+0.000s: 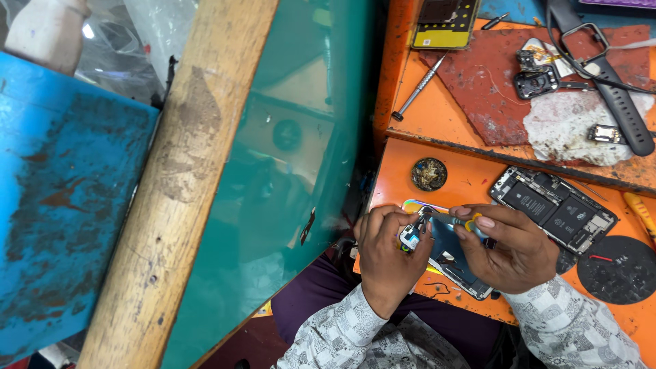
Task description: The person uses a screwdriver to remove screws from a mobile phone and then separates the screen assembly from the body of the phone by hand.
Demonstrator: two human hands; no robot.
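Observation:
My left hand (386, 249) pinches a small metal camera-like part (411, 236) at the top corner of an opened phone (454, 263) that lies on the orange bench. My right hand (509, 246) grips a small screwdriver (447, 219) with a yellow and blue handle, its tip pointing left at that part. Both hands rest over the phone, hiding much of it. A second opened phone (555, 207), its black battery and boards showing, lies just right of my right hand.
A round tin of dark flux (429, 173) sits above my hands. A black round mat (620, 268) lies at the right. On the raised red board are a long screwdriver (418, 87), a dismantled watch with strap (615, 96) and small parts. A green glass pane (287, 171) and wooden beam stand left.

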